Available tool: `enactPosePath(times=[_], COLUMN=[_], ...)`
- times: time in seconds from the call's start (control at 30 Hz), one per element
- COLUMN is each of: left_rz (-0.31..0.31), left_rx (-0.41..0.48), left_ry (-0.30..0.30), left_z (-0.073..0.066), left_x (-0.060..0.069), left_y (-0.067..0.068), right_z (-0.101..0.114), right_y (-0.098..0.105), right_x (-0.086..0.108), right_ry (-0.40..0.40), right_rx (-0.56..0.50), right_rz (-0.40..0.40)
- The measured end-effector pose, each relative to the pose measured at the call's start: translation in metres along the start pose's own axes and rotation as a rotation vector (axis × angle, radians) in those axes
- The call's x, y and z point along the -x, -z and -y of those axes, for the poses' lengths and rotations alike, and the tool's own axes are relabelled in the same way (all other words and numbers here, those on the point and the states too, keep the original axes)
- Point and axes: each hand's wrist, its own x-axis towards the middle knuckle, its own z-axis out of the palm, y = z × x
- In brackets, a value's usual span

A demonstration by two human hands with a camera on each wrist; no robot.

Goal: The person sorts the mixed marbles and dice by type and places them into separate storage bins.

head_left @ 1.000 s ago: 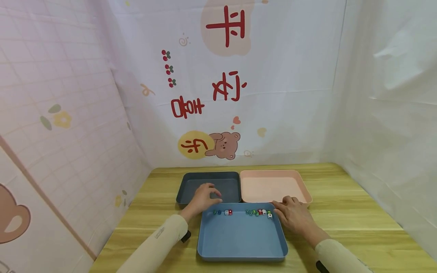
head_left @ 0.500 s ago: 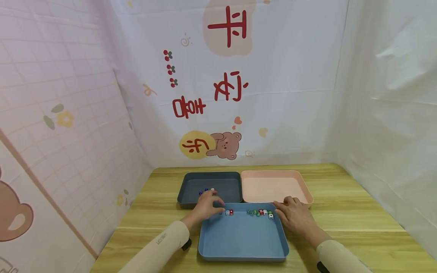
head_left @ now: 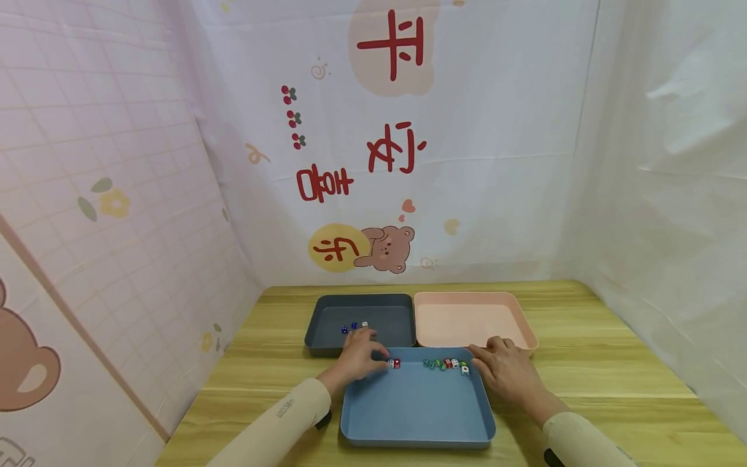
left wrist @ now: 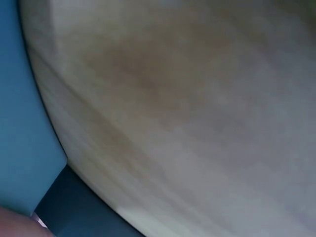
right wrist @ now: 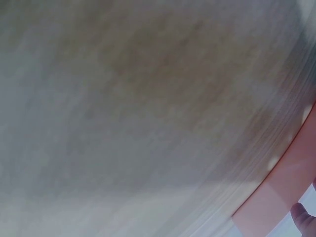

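A light-blue tray (head_left: 419, 415) lies nearest the person, with small dice along its far side. My left hand (head_left: 357, 358) reaches over its far left corner, fingers loosely bent, thumb and forefinger apart. The fingertips are close to a pale die and a red die (head_left: 397, 364); whether they touch is too small to tell. My right hand (head_left: 509, 371) lies across the far right corner, its fingers by the trays' meeting rims. Beside it are green dice (head_left: 432, 364), a red die (head_left: 448, 363) and white dice (head_left: 465, 370). What lies under either palm is hidden.
A dark grey tray (head_left: 327, 310) stands behind on the left, with two blue dice (head_left: 345, 329) and a white die (head_left: 364, 324) inside. To its right is a peach tray (head_left: 467, 314). All stand on a wood-grain table (head_left: 601, 370) before a printed cloth backdrop.
My left hand has moved right along the blue tray's far side, covering the spot where green and blue dice lay. Dice in the dark tray have come into view. My right hand stays put.
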Motion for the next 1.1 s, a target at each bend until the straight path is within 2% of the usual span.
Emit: enactPosePath(times=[0.23, 0.73, 0.9, 1.1], left_rz=[0.045, 0.024, 0.018, -0.002], left_rx=[-0.088, -0.154, -0.145, -0.083], left_ry=[-0.025, -0.044, -0.042, -0.025], left_z=[-0.0011, -0.0032, -0.0026, -0.0009], left_x=[-0.0005, -0.0021, -0.0020, -0.0025], left_y=[-0.0011, -0.0039, -0.0039, -0.0001], right_z=[-0.0007, -0.0007, -0.0017, -0.0021], right_y=[0.0000, 0.0009, -0.0018, -0.0035], right_x=[-0.0004, 0.0005, 0.0008, 0.0007], right_ry=[0.015, 0.022, 0.032, 0.038], right_rx=[0.014, 0.004, 0.006, 0.007], right_rz=[0.009, -0.002, -0.025, -0.037])
